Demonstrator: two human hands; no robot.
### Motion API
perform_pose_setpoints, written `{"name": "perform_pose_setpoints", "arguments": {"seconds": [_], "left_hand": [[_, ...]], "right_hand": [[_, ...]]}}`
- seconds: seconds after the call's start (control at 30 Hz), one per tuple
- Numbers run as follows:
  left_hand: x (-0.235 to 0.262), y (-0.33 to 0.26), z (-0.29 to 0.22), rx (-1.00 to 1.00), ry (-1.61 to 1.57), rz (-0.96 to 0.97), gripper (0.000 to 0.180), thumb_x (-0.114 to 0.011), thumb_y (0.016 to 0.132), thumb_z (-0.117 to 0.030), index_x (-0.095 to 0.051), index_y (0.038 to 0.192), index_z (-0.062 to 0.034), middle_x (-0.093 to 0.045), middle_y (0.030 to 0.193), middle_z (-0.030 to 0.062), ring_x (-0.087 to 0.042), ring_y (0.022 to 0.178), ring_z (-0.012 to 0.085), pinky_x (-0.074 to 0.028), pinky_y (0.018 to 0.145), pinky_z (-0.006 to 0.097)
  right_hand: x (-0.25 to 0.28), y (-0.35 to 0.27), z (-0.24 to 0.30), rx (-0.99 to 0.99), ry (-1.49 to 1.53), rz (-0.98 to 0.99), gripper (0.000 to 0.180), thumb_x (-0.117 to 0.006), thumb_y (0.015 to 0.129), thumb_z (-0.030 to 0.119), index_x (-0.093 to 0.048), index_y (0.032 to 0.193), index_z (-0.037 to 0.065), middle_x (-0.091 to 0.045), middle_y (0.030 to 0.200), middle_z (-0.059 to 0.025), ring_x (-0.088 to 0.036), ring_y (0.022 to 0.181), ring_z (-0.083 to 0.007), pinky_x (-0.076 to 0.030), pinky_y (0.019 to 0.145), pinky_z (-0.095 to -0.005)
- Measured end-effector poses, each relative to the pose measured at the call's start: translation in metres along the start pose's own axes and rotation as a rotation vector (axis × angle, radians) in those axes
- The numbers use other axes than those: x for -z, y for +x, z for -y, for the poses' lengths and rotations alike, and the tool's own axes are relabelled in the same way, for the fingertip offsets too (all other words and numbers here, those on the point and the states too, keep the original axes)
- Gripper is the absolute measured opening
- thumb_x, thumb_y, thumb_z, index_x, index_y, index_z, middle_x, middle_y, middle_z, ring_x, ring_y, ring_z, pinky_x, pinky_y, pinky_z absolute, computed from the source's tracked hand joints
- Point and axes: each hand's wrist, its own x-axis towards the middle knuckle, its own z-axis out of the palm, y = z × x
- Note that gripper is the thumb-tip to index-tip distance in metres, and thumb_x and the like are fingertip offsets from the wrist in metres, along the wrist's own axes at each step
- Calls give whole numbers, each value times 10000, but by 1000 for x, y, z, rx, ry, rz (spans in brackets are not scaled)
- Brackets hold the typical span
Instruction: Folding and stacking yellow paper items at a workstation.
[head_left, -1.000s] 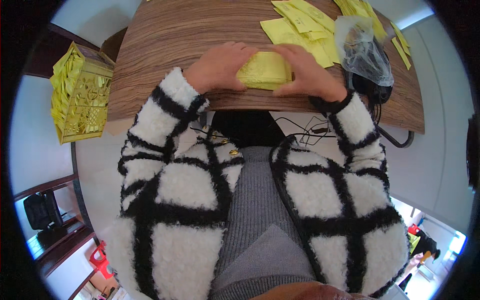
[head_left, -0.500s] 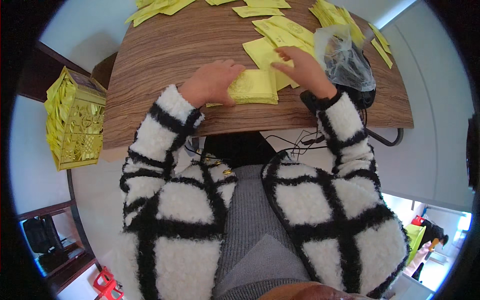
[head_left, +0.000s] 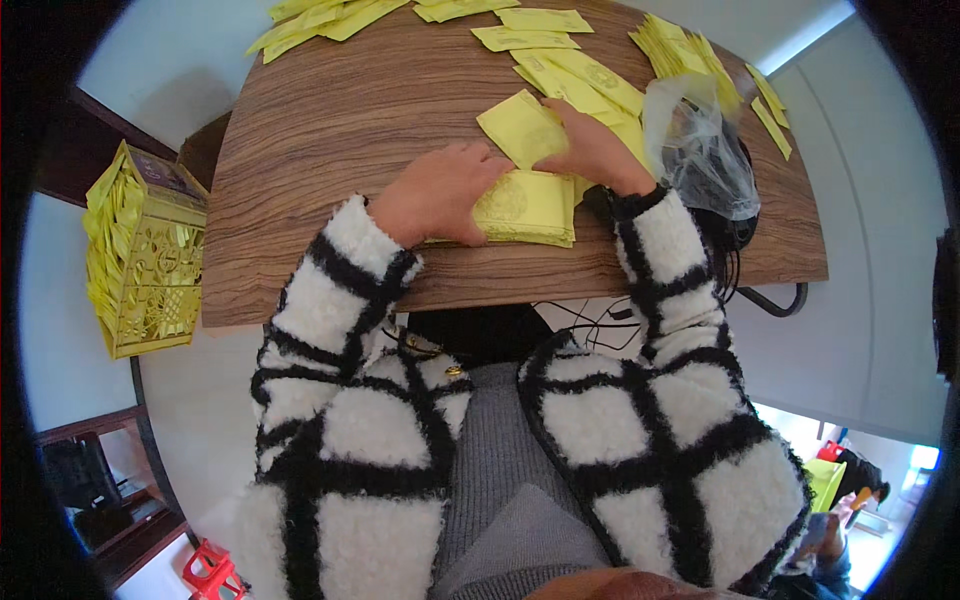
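Head view shows the right hand (head_left: pixel 592 150) now lifting one yellow packet (head_left: pixel 522 127) toward one o'clock — the left hand (head_left: pixel 437 192) lies flat on the stack (head_left: pixel 525 205) — sorting goes on.

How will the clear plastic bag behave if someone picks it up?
The plastic bag looks thin and crumpled, so it would probably be floppy and sag. It seems very light. Beside the right hand, it may slide easily on the table.

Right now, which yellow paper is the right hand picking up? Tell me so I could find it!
Start at the wooden table and find the flat stack of yellow papers near its front edge, under the left hand. Just beyond that stack, the right hand grips one yellow sheet. It is the only one lifted and tilted; the other yellow papers lie flat.
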Motion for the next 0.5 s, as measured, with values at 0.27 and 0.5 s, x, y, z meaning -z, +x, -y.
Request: {"name": "perform_pose_setpoints", "arguments": {"seconds": [0.27, 0.5], "left_hand": [[11, -3, -4, 61, -38, 108, 806, -828, 645, -330, -510, 1345, -88, -554, 1201, 144, -552, 1130, 347, -488, 936, 423], [0, -3, 17, 68, 40, -40, 875, -862, 677, -424, -484, 1353, -17, -584, 1230, 183, -550, 1174, 351, -472, 972, 418]], "right_hand": [[14, -1, 3, -47, 224, -75, 382, -750, 800, 303, -675, 1006, -10, -687, 916, -213, -658, 871, -369, -504, 773, -418], [21, 7, 26, 53, 954, -451, 296, -743, 874, 141, -643, 1111, -4, -716, 1009, -67, -667, 904, -143, -522, 780, -279]]}}
